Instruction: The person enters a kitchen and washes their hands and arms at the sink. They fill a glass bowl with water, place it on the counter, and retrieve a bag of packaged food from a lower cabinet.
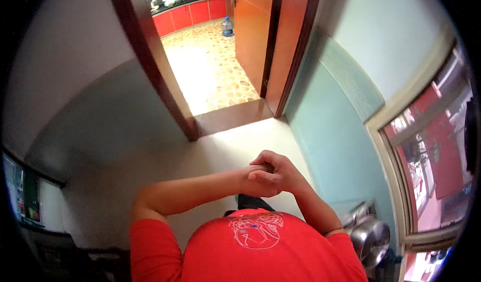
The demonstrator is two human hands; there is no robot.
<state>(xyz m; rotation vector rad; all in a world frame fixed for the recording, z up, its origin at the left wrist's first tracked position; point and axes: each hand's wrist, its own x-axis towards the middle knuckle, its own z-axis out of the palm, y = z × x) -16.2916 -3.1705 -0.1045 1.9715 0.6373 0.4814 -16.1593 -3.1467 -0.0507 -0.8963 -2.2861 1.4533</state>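
Note:
In front of my chest my two hands meet. My right hand (281, 172) is closed around my left hand (254, 186), its fingers curled over the top and its thumb laid across the near side. The left hand comes in from the left, and its fingers are mostly hidden inside the right hand's grip. No object shows between them. Below the hands is my red T-shirt (300, 237) with a light line drawing on the chest.
Ahead, a dark-framed doorway with an open orange-brown door (255, 26) leads over a sill (233, 117) into a kitchen with red cabinets (181, 19) and a large water bottle (228, 27). Shiny metal pots (371, 237) stand at right, below a window (431, 147).

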